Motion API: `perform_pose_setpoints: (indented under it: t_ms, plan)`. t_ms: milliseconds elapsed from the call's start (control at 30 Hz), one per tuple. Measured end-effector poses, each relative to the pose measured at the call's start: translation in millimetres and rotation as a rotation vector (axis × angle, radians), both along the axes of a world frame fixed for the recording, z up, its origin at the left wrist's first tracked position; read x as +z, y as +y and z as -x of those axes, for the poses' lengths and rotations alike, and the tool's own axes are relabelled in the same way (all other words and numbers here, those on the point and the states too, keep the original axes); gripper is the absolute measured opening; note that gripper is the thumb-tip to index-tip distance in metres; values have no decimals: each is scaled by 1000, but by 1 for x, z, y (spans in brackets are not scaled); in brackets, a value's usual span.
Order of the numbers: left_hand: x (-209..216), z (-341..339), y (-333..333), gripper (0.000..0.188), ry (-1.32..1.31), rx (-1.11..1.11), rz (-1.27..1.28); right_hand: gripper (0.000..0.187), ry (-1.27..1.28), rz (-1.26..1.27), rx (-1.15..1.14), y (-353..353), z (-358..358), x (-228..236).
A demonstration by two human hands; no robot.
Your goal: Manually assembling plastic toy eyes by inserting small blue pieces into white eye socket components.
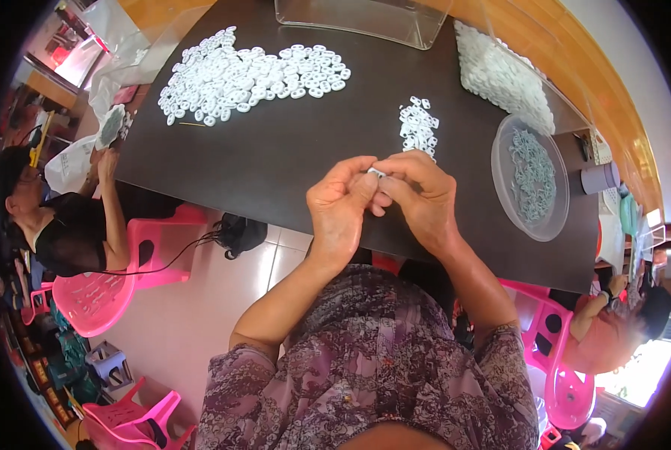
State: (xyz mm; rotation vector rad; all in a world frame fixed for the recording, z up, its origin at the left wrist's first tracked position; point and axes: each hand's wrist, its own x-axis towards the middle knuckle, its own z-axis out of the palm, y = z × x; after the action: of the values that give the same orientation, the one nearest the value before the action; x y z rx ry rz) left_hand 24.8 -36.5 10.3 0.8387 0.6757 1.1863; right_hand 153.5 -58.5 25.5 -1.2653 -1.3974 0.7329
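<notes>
My left hand [341,202] and my right hand [424,196] meet over the front edge of the dark table. Between their fingertips is a small white plastic piece [377,173], pinched from both sides and partly hidden by the thumbs. Just beyond my right hand lies a small heap of white pieces [418,124] with dark holes. A much larger pile of white oval pieces [234,79] spreads over the far left of the table. Right of my right hand stands a round clear tub [503,187] holding many small grey-green parts [532,176].
A clear bin [365,26] stands at the far edge, and a heap of white pieces [500,75] fills a clear container at far right. A grey cup [600,178] is beyond the tub. People sit at left [73,232] and right [613,330], near pink chairs [95,300].
</notes>
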Motion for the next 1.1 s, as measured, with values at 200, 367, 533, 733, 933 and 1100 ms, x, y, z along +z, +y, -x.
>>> perform_pose_setpoints:
  t_ms: [200, 367, 533, 733, 933, 1100]
  plan:
    - [13, -4, 0, 17, -62, 103, 139, 33, -292, -234, -41, 2, 1, 2]
    - [16, -8, -4, 18, -94, 72, 136, 28, -445, -415, -148, 2, 1, -1]
    - [13, -6, -7, 22, -50, 32, 88, 28, -381, -365, -153, -3, -3, 0]
    - [5, 1, -7, 25, 62, -23, -38, 29, -347, -308, -141, -9, -5, 0]
    - [6, 3, -7, 22, 93, 6, -65, 28, -287, -249, -130, -11, -1, 4]
    - [5, 5, -8, 23, 79, -12, -74, 26, -90, -128, -132, -14, 1, 3]
